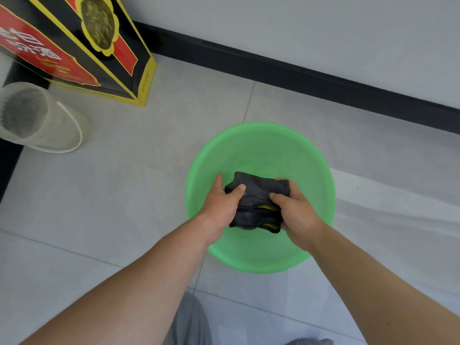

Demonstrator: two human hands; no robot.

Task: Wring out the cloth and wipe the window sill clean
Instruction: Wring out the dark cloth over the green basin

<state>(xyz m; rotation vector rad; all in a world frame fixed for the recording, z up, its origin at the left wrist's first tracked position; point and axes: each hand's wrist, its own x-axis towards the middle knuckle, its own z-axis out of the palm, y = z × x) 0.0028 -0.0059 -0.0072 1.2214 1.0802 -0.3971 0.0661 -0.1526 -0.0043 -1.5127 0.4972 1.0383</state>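
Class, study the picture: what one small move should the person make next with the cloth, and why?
Probably twist the cloth, turning the left hand and right hand opposite ways. Both hands grip it, bunched up, at opposite sides, and it is held over the green basin, so squeezed water should fall inside.

We see a cloth that is near black, with bright yellow showing at its folds. The basin is plain bright green. The carton is black with yellow edging, a red band of white characters and a yellow-framed medallion mottled olive-gold. The plastic cup is cloudy clear with a whitish rim. The floor tiles are pale grey with thin darker grout lines. The skirting board is black, the wall off-white and the trousers grey.
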